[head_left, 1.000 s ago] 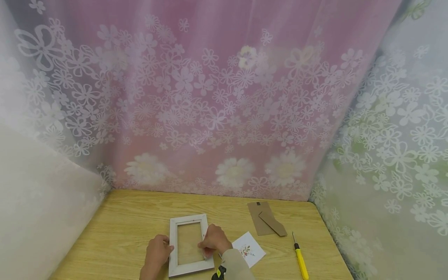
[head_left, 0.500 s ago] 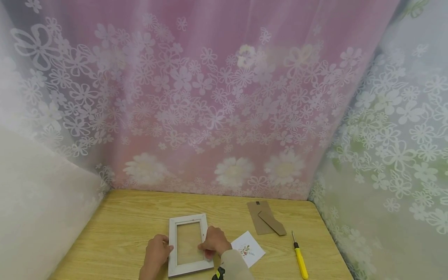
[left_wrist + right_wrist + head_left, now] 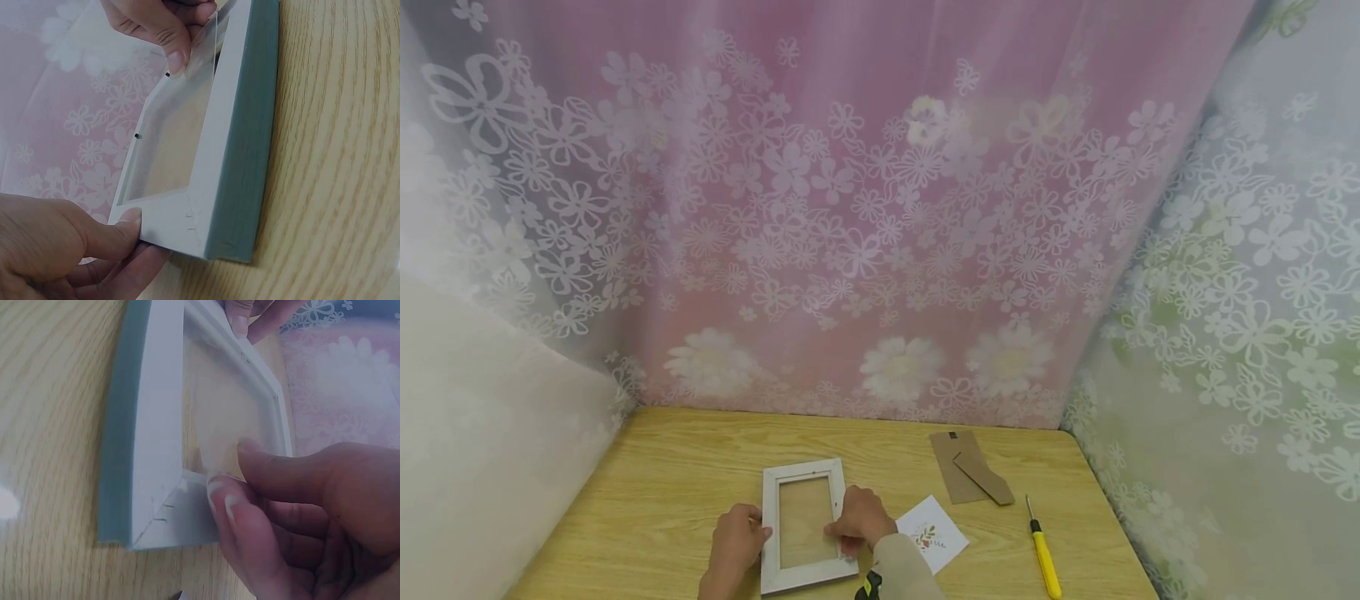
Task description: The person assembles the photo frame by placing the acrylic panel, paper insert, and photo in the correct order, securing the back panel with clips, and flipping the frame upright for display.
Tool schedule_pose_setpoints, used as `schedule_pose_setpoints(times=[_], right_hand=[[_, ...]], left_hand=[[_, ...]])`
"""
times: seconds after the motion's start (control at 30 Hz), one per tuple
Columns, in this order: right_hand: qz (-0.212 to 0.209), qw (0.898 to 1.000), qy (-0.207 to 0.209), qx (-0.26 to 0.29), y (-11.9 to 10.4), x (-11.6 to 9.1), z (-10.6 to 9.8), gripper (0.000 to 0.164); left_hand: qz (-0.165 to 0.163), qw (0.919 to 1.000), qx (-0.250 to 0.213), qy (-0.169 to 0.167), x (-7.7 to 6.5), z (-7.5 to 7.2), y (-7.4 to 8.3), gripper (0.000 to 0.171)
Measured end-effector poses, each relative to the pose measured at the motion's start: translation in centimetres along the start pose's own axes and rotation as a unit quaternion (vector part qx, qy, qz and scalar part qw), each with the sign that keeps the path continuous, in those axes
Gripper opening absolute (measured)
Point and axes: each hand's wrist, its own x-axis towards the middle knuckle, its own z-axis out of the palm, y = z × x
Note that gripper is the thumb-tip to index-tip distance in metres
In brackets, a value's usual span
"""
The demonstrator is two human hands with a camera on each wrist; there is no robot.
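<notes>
A white picture frame (image 3: pixel 808 575) with a blue-green side lies on the wooden table. My left hand (image 3: pixel 737 542) grips its left side, thumb on the upper face and fingers at the outer edge. Over the frame's opening is a thin clear sheet (image 3: pixel 181 119). At the right side, my right hand (image 3: pixel 859 517) pinches a corner of this sheet between thumb and fingers. That corner stands raised above the opening, as the left wrist view shows. Small dark metal tabs (image 3: pixel 138 135) stick out along the frame's inner edge.
Right of the frame lies a white card (image 3: pixel 936 533) with a floral print, partly behind my right sleeve. Farther back is a brown backing board (image 3: pixel 955 483) with its stand leg (image 3: pixel 985 478). A yellow-handled screwdriver (image 3: pixel 1043 558) lies at the right. Flowered curtains (image 3: pixel 880 250) enclose the table.
</notes>
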Motion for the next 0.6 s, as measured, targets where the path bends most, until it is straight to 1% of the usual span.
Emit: schedule_pose_setpoints(times=[0.4,0.6], right_hand=[[0.009,1.0,-0.004,0.014,-0.35,-0.14,-0.03,0.037],[0.011,1.0,0.007,-0.01,-0.61,-0.14,0.05,0.039]], left_hand=[[0.008,1.0,-0.003,0.004,-0.12,0.02,-0.05,0.024],[0.003,1.0,-0.004,0.001,-0.08,0.04,-0.03,0.023]])
